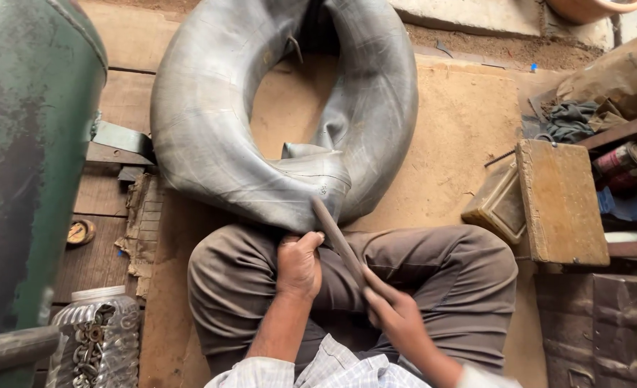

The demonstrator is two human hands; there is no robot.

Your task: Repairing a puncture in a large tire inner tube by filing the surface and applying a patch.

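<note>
Head view, looking down on a seated person at work: the left hand (298, 264) is closed on the lower edge of a large grey rubber inner tube (211, 122), pinning a folded part of it against the lap, while the right hand (394, 310) is wrapped around the near end of a flat, narrow file-like tool (338, 241) whose far tip lies on the rubber just beside the left thumb. The tube, limp and creased, lies in a ring on a sandy board floor (462, 122) in front of the crossed legs in brown trousers (448, 280), its near side drawn up onto the knees. The step in hand appears to be roughening or scraping one spot on the tube's surface; any further stroke would seem to call for the left hand's grip keeping the rubber taut and the tool laid flat on that spot. To the left stands a green metal drum (24, 144), with a clear plastic jar of small metal parts (99, 338) near its foot and a small round gauge (80, 231) on the planks. To the right sit a worn wooden box (559, 201), a dark rag (570, 118) and tins (628, 164) on a low shelf.
</note>
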